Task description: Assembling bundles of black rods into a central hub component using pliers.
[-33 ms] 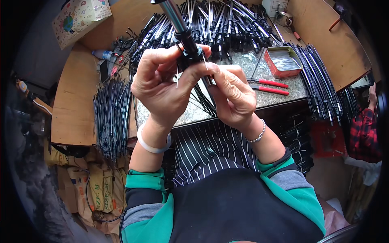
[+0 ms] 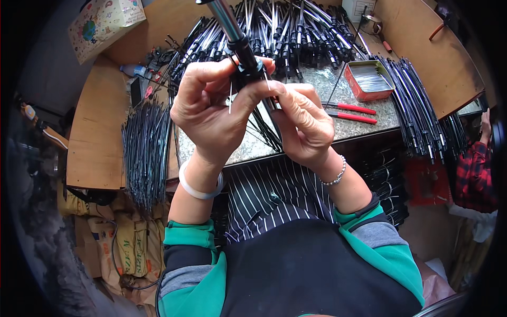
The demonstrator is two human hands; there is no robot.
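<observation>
My left hand (image 2: 211,113) is closed around the black collar at the lower end of a silver and black umbrella shaft (image 2: 228,24), which tilts up and away from me. A thin pale wire (image 2: 231,98) hangs beside the left palm, and another short one shows at the thumb. My right hand (image 2: 306,124) pinches a slim dark rod just below the collar, its fingertips touching the left thumb. The fingers hide most of that rod's end. Several thin black ribs (image 2: 266,132) slant down behind the hands over the speckled tabletop (image 2: 200,142).
Many similar shafts (image 2: 274,37) lie heaped at the back. Bundles of black rods hang over the edge at left (image 2: 147,150) and right (image 2: 417,111). A red tin (image 2: 369,95) of pale wires stands beyond red-handled pliers (image 2: 354,116). Another person's checked sleeve (image 2: 475,174) shows far right.
</observation>
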